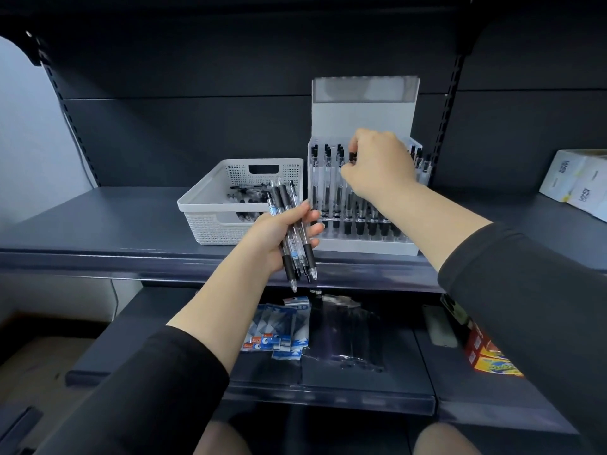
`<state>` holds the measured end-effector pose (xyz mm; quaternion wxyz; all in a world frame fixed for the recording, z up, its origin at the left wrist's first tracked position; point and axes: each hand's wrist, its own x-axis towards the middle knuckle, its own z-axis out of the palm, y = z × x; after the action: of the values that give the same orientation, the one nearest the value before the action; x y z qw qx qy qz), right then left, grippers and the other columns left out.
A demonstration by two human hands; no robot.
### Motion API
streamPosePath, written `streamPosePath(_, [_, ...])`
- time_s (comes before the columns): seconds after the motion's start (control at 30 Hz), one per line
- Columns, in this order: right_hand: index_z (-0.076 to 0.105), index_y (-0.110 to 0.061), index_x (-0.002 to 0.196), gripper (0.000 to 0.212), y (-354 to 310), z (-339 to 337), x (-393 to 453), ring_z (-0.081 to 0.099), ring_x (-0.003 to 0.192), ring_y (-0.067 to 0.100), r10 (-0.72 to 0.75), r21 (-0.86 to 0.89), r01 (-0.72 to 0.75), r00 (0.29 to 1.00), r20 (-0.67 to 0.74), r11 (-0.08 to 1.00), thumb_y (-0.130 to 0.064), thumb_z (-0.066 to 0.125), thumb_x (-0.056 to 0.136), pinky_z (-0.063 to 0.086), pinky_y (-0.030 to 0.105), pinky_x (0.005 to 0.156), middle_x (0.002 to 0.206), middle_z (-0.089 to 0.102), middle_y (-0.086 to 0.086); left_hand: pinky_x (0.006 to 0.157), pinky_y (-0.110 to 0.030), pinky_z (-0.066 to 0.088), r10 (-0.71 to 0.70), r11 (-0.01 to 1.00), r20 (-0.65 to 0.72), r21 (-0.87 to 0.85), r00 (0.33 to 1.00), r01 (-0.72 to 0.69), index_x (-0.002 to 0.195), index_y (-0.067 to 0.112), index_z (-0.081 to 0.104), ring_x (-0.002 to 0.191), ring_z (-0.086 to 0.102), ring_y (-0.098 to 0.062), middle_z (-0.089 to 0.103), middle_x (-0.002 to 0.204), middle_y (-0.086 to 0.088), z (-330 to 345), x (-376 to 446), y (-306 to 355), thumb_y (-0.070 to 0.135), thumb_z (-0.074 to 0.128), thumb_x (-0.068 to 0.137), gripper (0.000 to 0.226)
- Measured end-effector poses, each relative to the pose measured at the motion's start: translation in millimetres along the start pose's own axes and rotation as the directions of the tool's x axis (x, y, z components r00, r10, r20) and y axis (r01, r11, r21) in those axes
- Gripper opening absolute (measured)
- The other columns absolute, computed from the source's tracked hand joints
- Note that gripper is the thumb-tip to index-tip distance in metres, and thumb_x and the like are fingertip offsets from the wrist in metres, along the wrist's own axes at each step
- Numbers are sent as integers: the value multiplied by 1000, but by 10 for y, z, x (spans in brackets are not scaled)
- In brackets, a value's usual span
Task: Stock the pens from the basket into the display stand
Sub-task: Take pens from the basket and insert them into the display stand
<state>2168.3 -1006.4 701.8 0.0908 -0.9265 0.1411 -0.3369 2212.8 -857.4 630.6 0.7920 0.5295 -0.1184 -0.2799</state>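
— Holding what, exactly, was the left hand [279,234]?

— A loose bundle of pens [293,238], fingers curled round the middle of the barrels, tips pointing down past the edge of the shelf [98,224]. The clear barrels looked smooth and slippery, so I judged the black rubber grips were the safer place to take them.

— And the right hand [377,165]?

— It was up at the display stand [364,244], thumb and fingertips pinched on the black top of a single pen [352,156] standing in a slot. The rest of that pen was mostly behind the hand, so how deep it sat I could not tell.

— Were they heavy?

— Very light, I would say, and stiff: thin plastic that would not bend in the fingers. The risk was more that one would slide out of the bundle than that anything would break.

— Were there any left to stock?

— Yes. Several pens lay flat in the bottom of the white basket [210,205], just beside the stand on its left. The stand's slots already held a row of upright pens on the left side; the right part was hidden by the wrist.
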Motion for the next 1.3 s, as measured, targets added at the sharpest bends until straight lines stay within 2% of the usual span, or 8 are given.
streamPosePath(0.33, [46,-5,113,29,13,-13,-47,54,70,28,-28,-10,28,999,23,1000,-7,56,86,36,30,51,74,53,7,56,-28,59,8,999,-5,33,1000,-8,91,1,64,60,69,-14,72,74,-3,42,-43,-1,15,62,90,14])
streamPosePath(0.5, [50,-10,112,34,-36,-31,-137,54,70,20,6,278,16,997,-79,960,-27,64,85,44,31,62,68,52,-1,57,-29,58,31,998,29,52,999,-32,91,0,64,62,69,-15,71,75,-6,60,-62,-24,15,63,89,15])
streamPosePath(0.6, [65,-13,97,28,-102,5,-178,56,76,13,10,449,-35,998,58,893,-36,71,81,46,27,73,68,54,-8,58,-29,59,51,994,64,88,997,-57,91,0,64,62,68,-15,71,74,-6,103,-77,-43,15,63,89,15])
streamPosePath(0.7, [68,-16,91,26,-148,62,-205,56,74,7,-24,449,-79,975,219,890,-40,72,80,40,17,61,71,58,-10,58,-29,58,69,992,105,101,992,-80,94,0,64,63,69,-16,71,73,-6,143,-93,-32,14,62,89,15])
streamPosePath(0.83, [65,-18,101,30,-171,100,-223,57,70,5,-29,527,-85,978,205,846,-36,74,78,39,8,58,81,62,-5,56,-29,56,94,988,126,109,988,-107,95,3,64,62,67,-16,69,72,-6,143,-92,-20,14,62,89,13])
streamPosePath(0.93, [66,-25,100,26,-199,115,-243,55,80,13,-109,486,21,982,154,874,-35,74,77,39,14,60,92,57,-3,52,-28,54,92,984,145,138,985,-112,93,4,62,57,63,-15,65,67,-4,125,-88,-40,12,60,91,8])
streamPosePath(1.13, [56,-27,68,27,-245,108,-198,52,64,8,-73,462,-31,976,206,886,-42,78,72,42,24,62,64,53,-8,47,-26,50,75,986,161,134,984,-97,85,4,56,47,53,-13,59,60,-2,139,-90,-105,8,60,90,8])
streamPosePath(1.3, [59,-17,73,35,-301,90,-187,49,67,8,-79,290,14,974,214,957,-49,74,74,39,25,63,65,50,-11,45,-26,50,95,980,142,163,985,-117,84,4,57,45,52,-13,60,61,-3,179,-111,-133,6,60,90,7])
